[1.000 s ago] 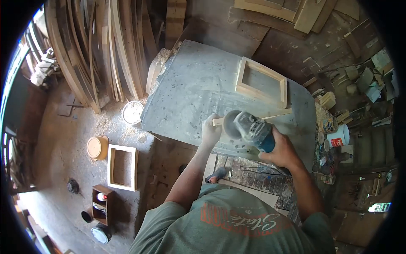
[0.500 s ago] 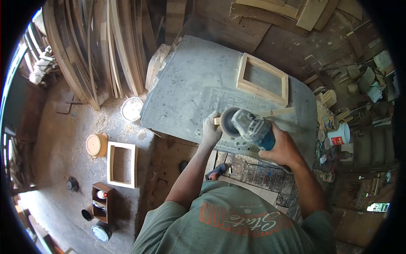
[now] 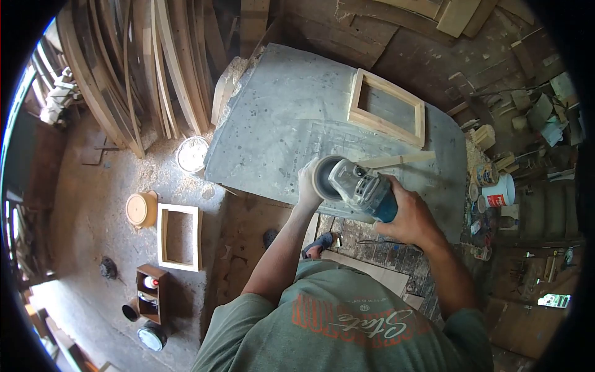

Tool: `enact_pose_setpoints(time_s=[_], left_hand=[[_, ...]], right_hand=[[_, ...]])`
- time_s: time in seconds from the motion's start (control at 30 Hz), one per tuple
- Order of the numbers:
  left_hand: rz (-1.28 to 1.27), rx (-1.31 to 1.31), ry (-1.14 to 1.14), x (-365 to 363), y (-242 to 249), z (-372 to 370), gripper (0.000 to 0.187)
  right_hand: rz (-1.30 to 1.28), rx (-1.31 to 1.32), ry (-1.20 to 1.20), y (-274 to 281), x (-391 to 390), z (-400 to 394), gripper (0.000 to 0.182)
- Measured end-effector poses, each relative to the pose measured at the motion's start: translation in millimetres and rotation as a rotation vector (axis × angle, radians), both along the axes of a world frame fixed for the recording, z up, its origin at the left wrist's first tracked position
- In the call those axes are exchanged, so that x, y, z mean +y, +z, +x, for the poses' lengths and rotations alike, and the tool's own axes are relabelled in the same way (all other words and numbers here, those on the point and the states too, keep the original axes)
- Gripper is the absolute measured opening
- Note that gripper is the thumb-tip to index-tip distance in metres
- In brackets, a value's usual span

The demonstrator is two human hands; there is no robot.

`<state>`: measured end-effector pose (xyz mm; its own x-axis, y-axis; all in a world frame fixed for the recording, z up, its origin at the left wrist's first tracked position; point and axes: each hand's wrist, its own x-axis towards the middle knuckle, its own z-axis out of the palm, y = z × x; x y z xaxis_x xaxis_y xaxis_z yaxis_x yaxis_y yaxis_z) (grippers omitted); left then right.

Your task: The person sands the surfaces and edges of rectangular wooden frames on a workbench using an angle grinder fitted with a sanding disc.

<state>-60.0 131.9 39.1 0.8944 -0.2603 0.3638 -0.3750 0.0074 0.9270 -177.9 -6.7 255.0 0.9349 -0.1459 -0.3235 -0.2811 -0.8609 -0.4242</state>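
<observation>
My right hand (image 3: 410, 214) is wrapped round the blue rear body of an angle grinder (image 3: 365, 189). Its round sanding disc (image 3: 322, 178) faces left and lies over a thin wooden strip (image 3: 403, 159). Beyond the grinder, the strip sticks out to the right above the grey worktable (image 3: 266, 124). My dust-covered left hand (image 3: 307, 183) is closed round the strip's left end, right beside the disc. The disc hides that end and part of the fingers. A rectangular wooden frame (image 3: 390, 135) lies on the far right part of the table.
To the left, a second wooden frame (image 3: 198, 239), an orange tub (image 3: 141, 209), a white bucket (image 3: 193, 155) and a wooden box (image 3: 152, 291) rest on a dusty surface. Long curved boards (image 3: 167, 68) lean behind. Paint pots and a white bucket (image 3: 499, 189) stand at the right.
The grinder has moved left along the strip, so its disc now covers the end by my left hand. My right hand has shifted slightly left with it.
</observation>
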Motion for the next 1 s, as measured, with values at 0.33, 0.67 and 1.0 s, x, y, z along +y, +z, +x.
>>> enact_pose_setpoints(time_s=[0.33, 0.67, 1.0], left_hand=[[0.016, 0.204, 0.06, -9.6, -8.1, -1.7, 0.018], [0.048, 0.086, 0.118, -10.4, -5.9, -0.9, 0.03], [0.08, 0.126, 0.109, -9.6, -5.9, -2.6, 0.03]], right_hand=[[0.078, -0.069, -0.133, -1.6, -44.5, -21.7, 0.081], [0.063, -0.176, -0.349, -12.5, -113.1, -51.2, 0.077], [0.166, -0.197, -0.397, -22.6, -109.8, -56.4, 0.076]])
